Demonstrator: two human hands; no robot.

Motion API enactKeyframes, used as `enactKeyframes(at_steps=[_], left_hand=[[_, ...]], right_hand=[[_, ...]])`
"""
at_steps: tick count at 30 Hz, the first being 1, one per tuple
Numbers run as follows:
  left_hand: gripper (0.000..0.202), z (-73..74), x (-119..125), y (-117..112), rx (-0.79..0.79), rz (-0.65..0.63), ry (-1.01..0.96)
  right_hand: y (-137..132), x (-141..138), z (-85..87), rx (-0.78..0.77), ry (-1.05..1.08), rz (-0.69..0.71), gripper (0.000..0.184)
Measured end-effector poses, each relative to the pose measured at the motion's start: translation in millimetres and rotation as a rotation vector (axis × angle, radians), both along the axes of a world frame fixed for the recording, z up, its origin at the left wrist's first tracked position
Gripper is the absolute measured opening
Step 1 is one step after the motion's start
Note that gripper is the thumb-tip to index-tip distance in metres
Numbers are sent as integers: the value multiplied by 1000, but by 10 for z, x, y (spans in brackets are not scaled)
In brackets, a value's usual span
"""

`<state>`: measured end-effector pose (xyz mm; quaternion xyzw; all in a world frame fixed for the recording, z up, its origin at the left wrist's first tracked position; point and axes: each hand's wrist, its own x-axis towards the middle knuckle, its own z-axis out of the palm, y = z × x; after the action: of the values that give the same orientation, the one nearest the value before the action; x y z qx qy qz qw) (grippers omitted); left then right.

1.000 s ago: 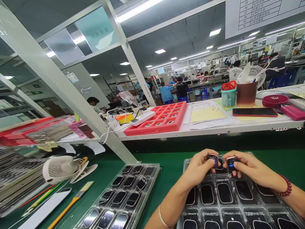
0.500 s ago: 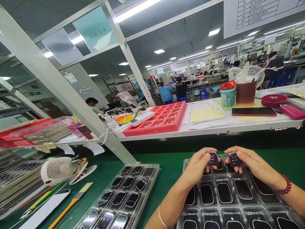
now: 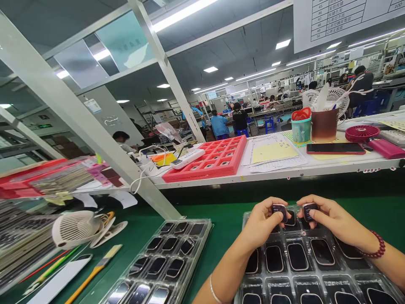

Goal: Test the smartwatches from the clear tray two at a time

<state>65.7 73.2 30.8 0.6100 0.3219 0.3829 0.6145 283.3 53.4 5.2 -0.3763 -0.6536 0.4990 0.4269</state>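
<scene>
My left hand is closed round a small smartwatch body, thumb lying on its dark screen. My right hand grips a second smartwatch body the same way. Both hands hover over the far end of a clear plastic tray whose pockets hold several more watch bodies. A silver bangle is on my left wrist and a red bead bracelet on my right.
A second clear tray of watch bodies lies to the left on the green mat. Further left are a small white fan, a brush and stacked trays. The raised shelf behind carries a red tray, papers, a phone and cups. Workers sit far behind.
Both hands stayed over the tray's far end, tilting the watches slightly; the screens that were lit now look dark. The camera shifted a little.
</scene>
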Motion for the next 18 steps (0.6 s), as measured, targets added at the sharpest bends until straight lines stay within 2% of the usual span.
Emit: enactKeyframes(at_steps=[18], left_hand=[[22,-48,11,14,12,-31,-4]], right_hand=[[6,-25,0,7,-45,37,20]])
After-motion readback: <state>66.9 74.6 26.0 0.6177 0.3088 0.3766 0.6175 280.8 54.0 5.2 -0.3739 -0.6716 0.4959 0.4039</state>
